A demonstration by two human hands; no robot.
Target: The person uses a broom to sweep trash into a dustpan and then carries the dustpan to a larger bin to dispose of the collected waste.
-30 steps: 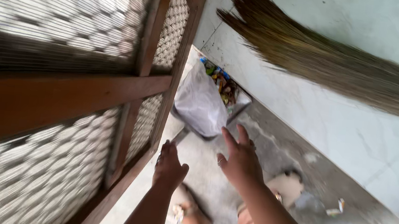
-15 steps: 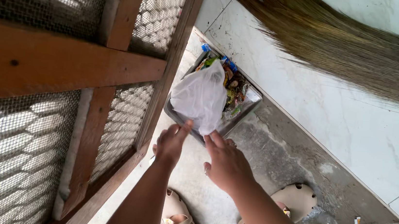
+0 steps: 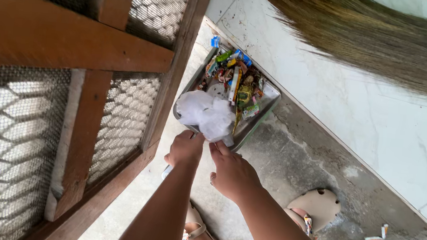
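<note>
A: Head view, hands first. Left hand (image 3: 185, 148) closed in a fist on the lower edge of the crumpled white plastic bag (image 3: 204, 114); fingers curled tight, pinching the film. Right hand (image 3: 232, 174) just beside, fingers (image 3: 217, 149) pressed together and nipping the same edge from the other side.

B: Location of the bag?

A: Lying over the near end of the grey metal dustpan (image 3: 270, 97), touching it. Pan set on the grey concrete floor (image 3: 298, 164), between the brown wooden mesh door (image 3: 124, 75) and the white marble wall (image 3: 380, 125). Far end of pan heaped with coloured wrappers (image 3: 236, 78).

B: Advice for the grip in hand?

A: Judged best to part the two pinches sideways, opening the mouth wide before anything else. Thin film likely to slip or tear; firm but unhurried pull recommended. Pan better kept level, litter otherwise apt to spill.

B: Surroundings?

A: Straw broom bristles (image 3: 378, 36) across the top, well apart from the hands. Beige sandals (image 3: 317, 205) below; small scrap of wrapper (image 3: 375, 237) on the floor at right.
</note>
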